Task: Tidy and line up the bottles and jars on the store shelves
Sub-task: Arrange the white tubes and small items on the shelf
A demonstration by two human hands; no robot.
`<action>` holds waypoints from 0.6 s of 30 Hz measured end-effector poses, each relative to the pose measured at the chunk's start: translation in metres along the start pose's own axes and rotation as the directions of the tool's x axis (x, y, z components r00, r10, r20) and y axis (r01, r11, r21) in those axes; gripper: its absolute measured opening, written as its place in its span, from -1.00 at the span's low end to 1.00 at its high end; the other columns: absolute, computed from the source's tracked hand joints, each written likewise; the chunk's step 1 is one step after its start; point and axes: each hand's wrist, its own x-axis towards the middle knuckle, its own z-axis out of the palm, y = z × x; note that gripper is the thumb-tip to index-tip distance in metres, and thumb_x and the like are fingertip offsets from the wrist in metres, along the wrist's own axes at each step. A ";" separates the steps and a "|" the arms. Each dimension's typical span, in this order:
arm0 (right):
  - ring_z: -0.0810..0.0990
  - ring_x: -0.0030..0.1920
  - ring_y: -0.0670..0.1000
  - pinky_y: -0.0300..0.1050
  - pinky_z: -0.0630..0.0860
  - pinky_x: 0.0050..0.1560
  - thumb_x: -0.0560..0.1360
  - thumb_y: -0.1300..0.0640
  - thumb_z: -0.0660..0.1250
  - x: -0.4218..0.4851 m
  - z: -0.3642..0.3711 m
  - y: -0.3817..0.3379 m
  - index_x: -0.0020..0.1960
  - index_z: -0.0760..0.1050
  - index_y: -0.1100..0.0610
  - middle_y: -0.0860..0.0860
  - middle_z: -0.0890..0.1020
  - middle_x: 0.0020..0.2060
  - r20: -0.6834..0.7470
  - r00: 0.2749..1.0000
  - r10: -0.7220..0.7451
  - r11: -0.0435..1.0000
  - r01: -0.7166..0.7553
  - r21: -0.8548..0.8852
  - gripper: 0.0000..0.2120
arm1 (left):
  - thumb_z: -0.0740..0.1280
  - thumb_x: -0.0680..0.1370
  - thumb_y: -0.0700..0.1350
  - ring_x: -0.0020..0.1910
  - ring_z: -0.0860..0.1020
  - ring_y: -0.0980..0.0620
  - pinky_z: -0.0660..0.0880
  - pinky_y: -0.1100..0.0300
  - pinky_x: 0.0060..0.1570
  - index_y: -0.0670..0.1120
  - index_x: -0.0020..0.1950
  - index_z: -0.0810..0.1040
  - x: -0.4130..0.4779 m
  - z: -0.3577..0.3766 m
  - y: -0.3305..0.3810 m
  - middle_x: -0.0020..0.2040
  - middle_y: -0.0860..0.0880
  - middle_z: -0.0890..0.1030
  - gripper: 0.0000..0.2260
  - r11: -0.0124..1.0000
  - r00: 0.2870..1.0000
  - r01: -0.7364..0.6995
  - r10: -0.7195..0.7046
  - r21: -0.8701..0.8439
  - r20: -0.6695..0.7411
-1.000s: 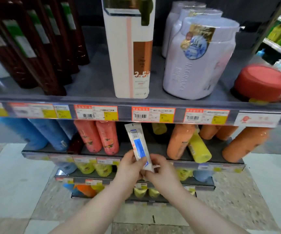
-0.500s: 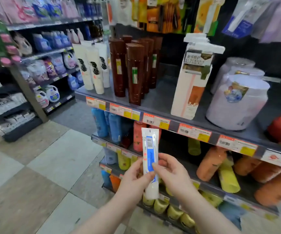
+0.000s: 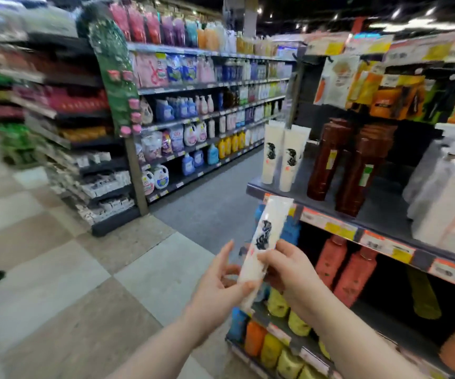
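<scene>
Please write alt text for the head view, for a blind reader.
A person's left hand and right hand hold a white tube with a black print before a store shelf. Two matching tubes stand on that shelf beside dark brown bottles.

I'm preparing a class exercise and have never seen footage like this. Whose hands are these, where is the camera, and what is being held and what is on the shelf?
There is no machine here. A person wears a camera on the head, looking down at their own hands in a shop aisle. The left hand and right hand hold a white tube with a dark print. On the grey shelf beside them stand two matching white tubes and tall brown bottles.
</scene>
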 end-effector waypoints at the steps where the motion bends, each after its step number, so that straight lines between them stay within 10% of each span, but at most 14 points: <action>1: 0.65 -0.28 0.00 -0.22 0.53 -0.38 0.45 0.41 0.21 0.006 0.019 0.001 -0.01 0.52 0.28 0.10 0.68 -0.21 0.023 1.000 0.015 0.998 -0.016 0.061 -0.82 | 0.38 0.47 -0.26 -0.15 0.51 0.06 0.43 0.36 -0.32 0.11 0.31 0.27 -0.002 -0.022 0.000 0.07 -0.13 0.55 -0.48 1.000 1.000 0.014 -0.014 0.014 -0.010; 6: 0.67 -0.07 0.03 -0.14 0.60 -0.20 0.46 0.41 0.18 0.036 0.109 0.010 0.10 0.46 0.20 0.10 0.70 -0.07 0.149 0.989 0.012 0.989 -0.034 0.144 -0.73 | 0.42 0.44 -0.19 -0.25 0.56 0.17 0.49 0.27 -0.28 0.05 0.05 0.51 -0.008 -0.110 0.004 -0.07 -0.08 0.63 -0.76 0.997 0.999 -0.007 0.011 0.072 -0.049; 18: 0.65 -0.08 -0.01 -0.04 0.55 0.03 0.51 0.09 0.30 0.130 0.181 -0.031 -0.02 0.55 0.04 -0.01 0.70 -0.13 0.154 0.988 -0.022 0.957 0.065 -0.282 -0.91 | 0.40 0.44 -0.14 -0.26 0.54 0.15 0.41 0.38 -0.39 -0.02 0.00 0.54 0.063 -0.198 0.024 -0.08 -0.02 0.64 -0.83 0.997 0.986 -0.072 0.070 -0.008 -0.149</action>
